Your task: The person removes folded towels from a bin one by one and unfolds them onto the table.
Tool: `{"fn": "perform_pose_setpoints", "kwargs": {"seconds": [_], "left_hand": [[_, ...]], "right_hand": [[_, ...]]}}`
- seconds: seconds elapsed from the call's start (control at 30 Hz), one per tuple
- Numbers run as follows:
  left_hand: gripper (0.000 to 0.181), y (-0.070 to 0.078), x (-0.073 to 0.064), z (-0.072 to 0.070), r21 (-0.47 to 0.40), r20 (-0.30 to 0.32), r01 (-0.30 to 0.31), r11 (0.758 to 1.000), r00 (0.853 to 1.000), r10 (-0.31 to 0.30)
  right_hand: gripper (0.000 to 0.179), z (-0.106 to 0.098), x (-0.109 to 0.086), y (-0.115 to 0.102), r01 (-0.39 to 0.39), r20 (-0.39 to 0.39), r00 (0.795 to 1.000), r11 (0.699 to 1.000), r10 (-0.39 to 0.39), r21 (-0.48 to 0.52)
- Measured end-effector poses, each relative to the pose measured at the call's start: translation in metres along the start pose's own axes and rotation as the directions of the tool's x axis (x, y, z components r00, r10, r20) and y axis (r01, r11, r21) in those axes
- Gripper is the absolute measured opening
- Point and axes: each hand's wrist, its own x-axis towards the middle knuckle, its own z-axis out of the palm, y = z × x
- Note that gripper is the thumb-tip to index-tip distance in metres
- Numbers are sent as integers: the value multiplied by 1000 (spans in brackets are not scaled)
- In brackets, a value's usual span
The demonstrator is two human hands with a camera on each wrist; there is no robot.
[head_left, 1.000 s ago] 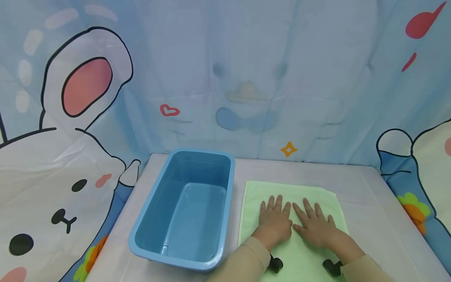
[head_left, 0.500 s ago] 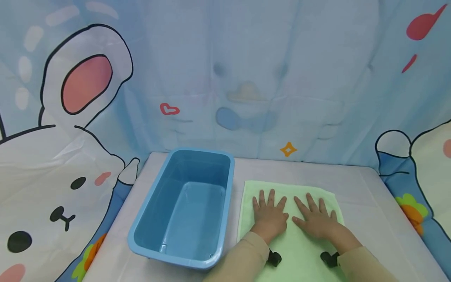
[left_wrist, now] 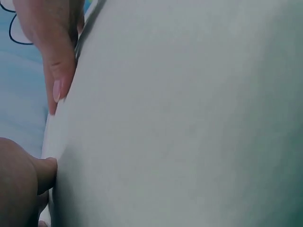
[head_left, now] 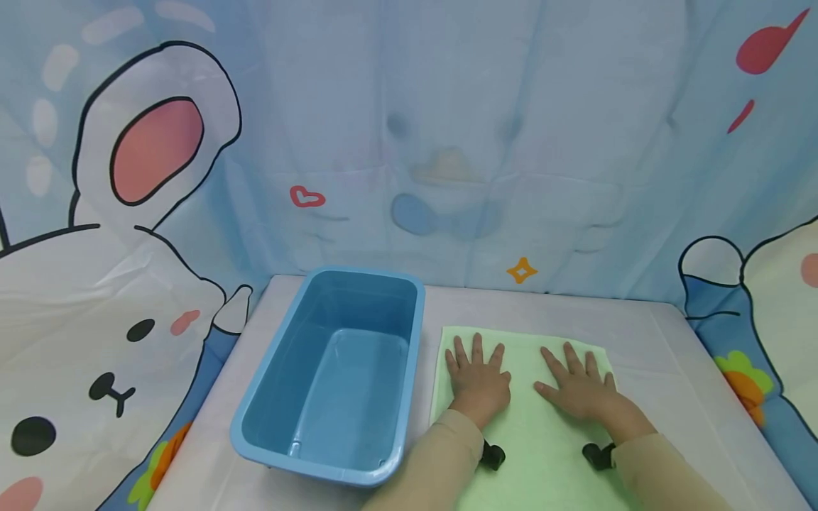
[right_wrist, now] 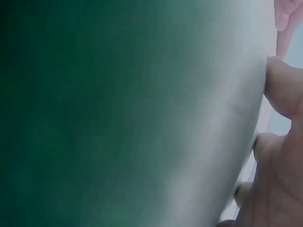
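Note:
A pale green cloth [head_left: 530, 440] lies spread flat on the white table. On its upper left part rests my left hand [head_left: 478, 383], palm down with the fingers spread. My right hand [head_left: 584, 392] rests likewise on the upper right part, fingers splayed toward the far edge. A strip of bare cloth shows between the two hands. The left wrist view shows the cloth surface [left_wrist: 165, 113] close up, with fingertips touching it at the left. In the right wrist view, fingers [right_wrist: 284, 90] touch the cloth along its right side.
A blue plastic basin [head_left: 402, 397] with nothing in it stands on the table [head_left: 677, 369] left of the cloth. Behind the table hangs a light blue printed curtain [head_left: 575, 142] with cartoon figures. A black wrist camera mount [head_left: 492, 455] shows beside the left sleeve.
Both hands have slid toward the cloth's far edge. The left hand has also moved left, so the gap between the hands is wider. The cloth stays nearly in place.

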Motion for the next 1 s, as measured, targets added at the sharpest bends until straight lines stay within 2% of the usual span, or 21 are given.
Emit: {"fn": "perform_pose_setpoints", "kwargs": {"seconds": [0.27,0.53,0.67,0.83,1.0], "left_hand": [[60,-8,10,1,-75,-9,48,996,999,-48],[60,-11,9,-1,-70,-49,95,993,994,-99],[61,-14,6,-1,-68,-52,92,993,994,-95],[61,-15,5,-4,-33,-51,88,996,995,-89],[62,-10,0,-3,-5,-26,42,999,999,-42]], "right_hand": [[97,-9,3,6,-29,44,999,999,27,29],[100,-13,12,22,-31,72,997,998,27,63],[103,-14,15,26,-43,89,995,995,35,89],[106,-13,17,24,-39,42,998,995,35,95],[104,-10,8,15,-30,-15,999,998,31,62]]}}
